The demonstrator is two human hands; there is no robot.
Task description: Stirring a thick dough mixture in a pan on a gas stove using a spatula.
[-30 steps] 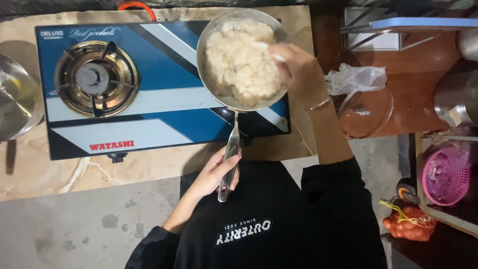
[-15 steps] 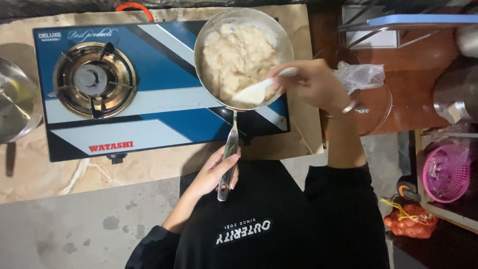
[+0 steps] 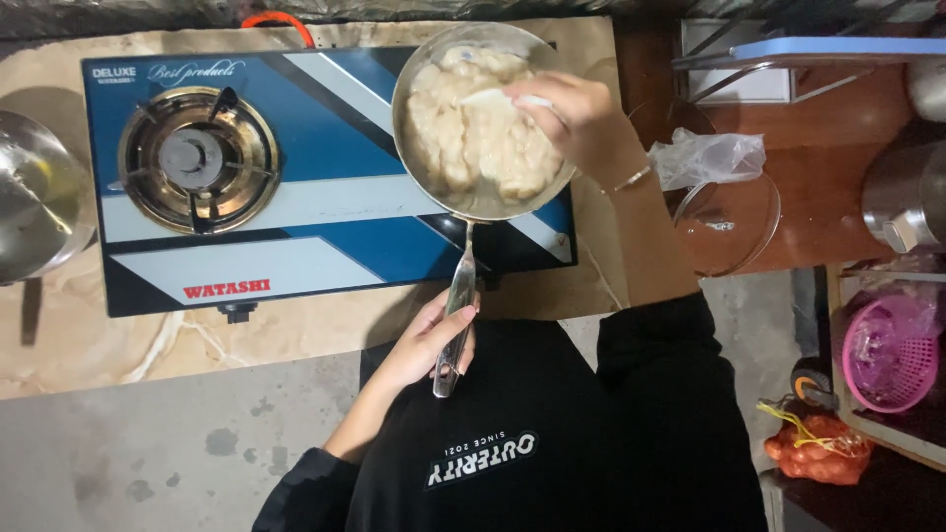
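A round steel pan full of pale, lumpy dough-like food sits on the right burner of a blue two-burner gas stove. My left hand grips the pan's long metal handle near its end. My right hand reaches over the pan's right rim and holds a white spatula whose blade lies on the food at the top of the pan.
The stove's left burner is bare. A steel pot stands at the far left. A glass lid and a crumpled plastic bag lie on the brown table at right, with a pink basket lower right.
My right hand has carried the white spatula from the pan's lower right edge up to the top of the food. The left hand stays on the handle.
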